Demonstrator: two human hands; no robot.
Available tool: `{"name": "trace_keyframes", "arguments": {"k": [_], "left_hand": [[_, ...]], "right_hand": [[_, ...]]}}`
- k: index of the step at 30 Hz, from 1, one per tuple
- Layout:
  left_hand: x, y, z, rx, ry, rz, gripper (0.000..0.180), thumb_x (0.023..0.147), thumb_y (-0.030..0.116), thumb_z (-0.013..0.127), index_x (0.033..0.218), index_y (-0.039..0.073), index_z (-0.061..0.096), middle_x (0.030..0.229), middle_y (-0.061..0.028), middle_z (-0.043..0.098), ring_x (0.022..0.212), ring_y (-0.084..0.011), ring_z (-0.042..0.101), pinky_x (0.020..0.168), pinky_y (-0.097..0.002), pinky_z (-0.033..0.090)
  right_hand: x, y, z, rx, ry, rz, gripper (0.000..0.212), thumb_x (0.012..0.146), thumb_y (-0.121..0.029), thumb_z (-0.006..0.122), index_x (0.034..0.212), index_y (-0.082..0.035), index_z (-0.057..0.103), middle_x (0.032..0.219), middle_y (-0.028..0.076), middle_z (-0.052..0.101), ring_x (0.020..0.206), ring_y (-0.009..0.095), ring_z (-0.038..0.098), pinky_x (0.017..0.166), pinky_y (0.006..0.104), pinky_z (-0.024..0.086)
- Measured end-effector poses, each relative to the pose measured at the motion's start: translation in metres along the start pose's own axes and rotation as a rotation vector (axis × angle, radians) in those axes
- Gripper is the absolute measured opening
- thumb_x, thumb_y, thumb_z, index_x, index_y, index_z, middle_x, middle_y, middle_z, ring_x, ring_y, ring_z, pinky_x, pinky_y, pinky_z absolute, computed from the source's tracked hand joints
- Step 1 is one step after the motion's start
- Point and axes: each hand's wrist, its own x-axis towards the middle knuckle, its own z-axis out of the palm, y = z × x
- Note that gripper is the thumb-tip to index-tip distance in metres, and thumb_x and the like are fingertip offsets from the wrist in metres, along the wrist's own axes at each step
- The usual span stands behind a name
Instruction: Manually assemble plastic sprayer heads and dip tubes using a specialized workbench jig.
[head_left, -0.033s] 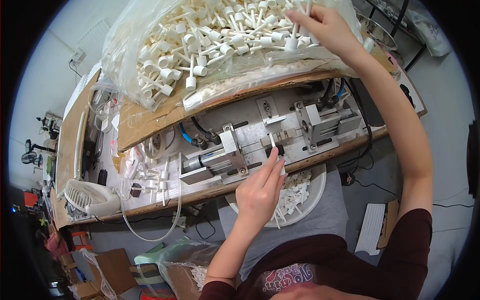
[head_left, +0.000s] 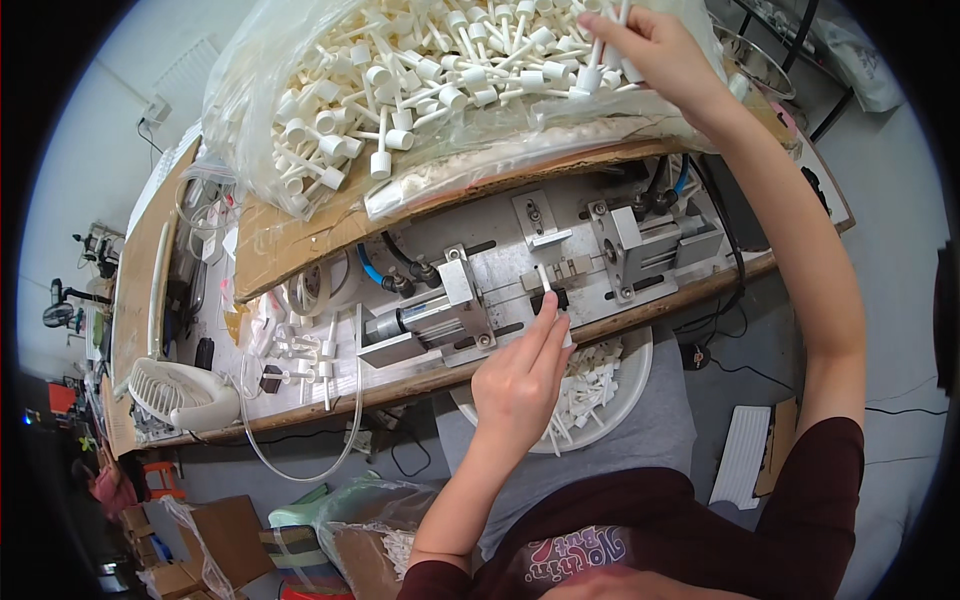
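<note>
My right hand (head_left: 668,62) is at the near right edge of the heap, closed around the thin stem of a white plastic capped stick (head_left: 597,62), its wide cap end hanging down. Under it lies a large heap of the same white capped sticks (head_left: 430,70) in a clear plastic bag. At the bench's front edge my left hand (head_left: 517,375) has its fingers together on another white capped stick (head_left: 546,279). That stick's stem points away from me over a small metal holder (head_left: 570,270), while its cap is partly hidden by the fingers.
Metal cylinder units stand left (head_left: 425,320) and right (head_left: 645,250) of the holder, with hoses attached. A cardboard sheet (head_left: 290,250) carries the bag above them. Below the bench edge sits a round white tub (head_left: 640,390) of white pieces. A white fan (head_left: 185,393) stands at left.
My right hand has shifted slightly to the right, and the capped stick in it has risen a little. My left hand has barely moved.
</note>
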Motion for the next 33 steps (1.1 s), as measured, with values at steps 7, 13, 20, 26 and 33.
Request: {"name": "trace_keyframes", "arguments": {"k": [7, 13, 20, 26, 33], "left_hand": [[0.015, -0.004, -0.001, 0.121, 0.007, 0.045, 0.029, 0.076, 0.010, 0.082, 0.104, 0.005, 0.076, 0.122, -0.0040, 0.073, 0.066, -0.0187, 0.066, 0.060, -0.0287, 0.051], [0.015, -0.002, -0.002, 0.122, -0.030, -0.003, 0.030, 0.075, 0.013, 0.083, 0.104, 0.007, 0.077, 0.122, -0.0026, 0.073, 0.059, -0.0171, 0.061, 0.058, -0.0279, 0.050], [0.016, -0.001, -0.006, 0.053, -0.016, -0.029, 0.033, 0.074, 0.016, 0.085, 0.105, 0.006, 0.076, 0.118, -0.0048, 0.074, 0.067, -0.0183, 0.067, 0.062, -0.0286, 0.053], [0.013, 0.016, -0.016, -0.341, 0.141, 0.055, 0.040, 0.070, 0.010, 0.090, 0.107, 0.003, 0.076, 0.104, -0.0120, 0.074, 0.078, -0.0208, 0.071, 0.066, -0.0314, 0.057], [0.006, 0.014, -0.023, -0.318, 0.075, -0.055, 0.038, 0.073, 0.001, 0.086, 0.109, 0.000, 0.074, 0.092, -0.0076, 0.066, 0.082, -0.0189, 0.067, 0.064, -0.0306, 0.056]], "right_hand": [[-0.043, -0.033, 0.006, 0.453, -0.162, 0.244, 0.026, 0.100, -0.026, 0.061, 0.099, -0.001, 0.067, 0.080, 0.006, 0.067, 0.065, 0.015, 0.063, 0.056, 0.0265, 0.049], [-0.135, -0.062, 0.026, 0.562, -0.225, 0.256, 0.031, 0.101, -0.038, 0.063, 0.094, -0.009, 0.062, 0.070, -0.001, 0.064, 0.051, 0.001, 0.050, 0.043, 0.0196, 0.036], [-0.189, -0.047, 0.053, 0.586, -0.170, 0.348, 0.028, 0.105, -0.031, 0.059, 0.095, -0.005, 0.060, 0.073, -0.001, 0.060, 0.065, 0.003, 0.055, 0.056, 0.0222, 0.043], [-0.225, -0.043, 0.077, 0.559, -0.200, 0.321, 0.023, 0.108, -0.028, 0.051, 0.101, -0.007, 0.056, 0.075, 0.000, 0.060, 0.057, 0.002, 0.048, 0.051, 0.0187, 0.037], [-0.230, -0.037, 0.066, 0.816, -0.227, 0.454, 0.026, 0.111, -0.027, 0.040, 0.107, -0.004, 0.053, 0.072, 0.005, 0.062, 0.051, 0.005, 0.047, 0.049, 0.0192, 0.037]]}}
